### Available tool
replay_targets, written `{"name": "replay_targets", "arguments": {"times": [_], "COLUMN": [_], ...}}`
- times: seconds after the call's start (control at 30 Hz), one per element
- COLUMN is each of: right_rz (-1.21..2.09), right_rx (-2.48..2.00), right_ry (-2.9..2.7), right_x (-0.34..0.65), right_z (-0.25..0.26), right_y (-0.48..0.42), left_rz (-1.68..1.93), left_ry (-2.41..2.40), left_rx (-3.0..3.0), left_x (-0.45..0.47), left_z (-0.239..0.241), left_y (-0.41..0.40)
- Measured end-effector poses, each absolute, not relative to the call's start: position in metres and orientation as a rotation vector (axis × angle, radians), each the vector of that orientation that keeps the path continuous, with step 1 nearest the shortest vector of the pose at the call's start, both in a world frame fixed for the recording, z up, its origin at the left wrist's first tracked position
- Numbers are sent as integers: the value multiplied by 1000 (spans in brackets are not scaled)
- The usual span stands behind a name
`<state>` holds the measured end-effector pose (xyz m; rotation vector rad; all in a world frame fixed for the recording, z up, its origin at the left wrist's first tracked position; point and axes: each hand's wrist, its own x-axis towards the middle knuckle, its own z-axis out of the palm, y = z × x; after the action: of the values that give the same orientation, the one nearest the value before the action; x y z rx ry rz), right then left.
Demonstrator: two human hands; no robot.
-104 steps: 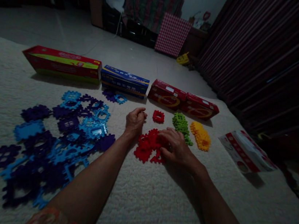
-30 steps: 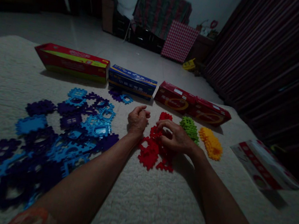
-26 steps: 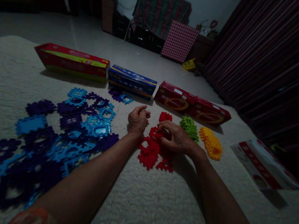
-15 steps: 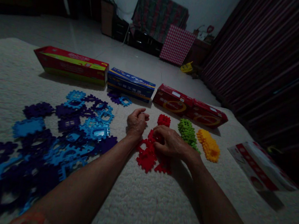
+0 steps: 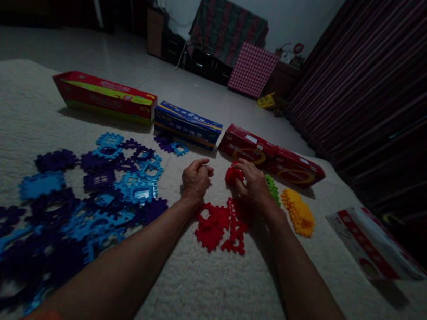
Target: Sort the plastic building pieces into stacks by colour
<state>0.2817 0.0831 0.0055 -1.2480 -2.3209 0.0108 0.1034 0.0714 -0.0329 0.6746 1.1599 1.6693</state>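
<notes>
My right hand (image 5: 252, 184) is closed over a red interlocking tile at the small red stack (image 5: 231, 174), fingers on the far side and thumb on the near side. Its palm hides part of what it grips. Closer to me lie loose red toothed tiles (image 5: 212, 228), some overlapping. My left hand (image 5: 196, 180) rests on the cover just left of the red stack, its fingers loosely bent and apart, with nothing visible in them. A green tile stack (image 5: 271, 188) is partly hidden behind my right hand, and a yellow tile stack (image 5: 298, 212) stands right of it.
Purple and light-blue tiles (image 5: 98, 179) spread across the left side. A red-and-green box (image 5: 105, 98), a blue box (image 5: 187, 125) and dark red boxes (image 5: 249, 146) line the far side. A white-and-red box (image 5: 375, 244) lies at right on the quilted cover (image 5: 196, 294).
My right hand has moved away from me, from the loose red tiles to the small red stack. My left hand stays in nearly the same place.
</notes>
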Motion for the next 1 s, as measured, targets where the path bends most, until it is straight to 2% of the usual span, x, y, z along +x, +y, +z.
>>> {"name": "replay_targets", "arguments": {"times": [0.17, 0.3, 0.63, 1.0], "right_rz": [4, 88, 823, 772], "right_rx": [-1304, -1179, -993, -864], "right_ry": [-2331, -2318, -2656, -2770], "right_x": [283, 280, 258, 238], "right_z": [6, 16, 47, 41], "right_y": [84, 74, 28, 16], "left_rz": [1654, 1661, 1690, 1707], "left_ry": [1175, 1166, 1059, 990], "left_rx": [648, 578, 368, 314], "left_x": [102, 99, 88, 84], "left_z": [-28, -22, -16, -17], "left_y": [70, 70, 74, 74]}}
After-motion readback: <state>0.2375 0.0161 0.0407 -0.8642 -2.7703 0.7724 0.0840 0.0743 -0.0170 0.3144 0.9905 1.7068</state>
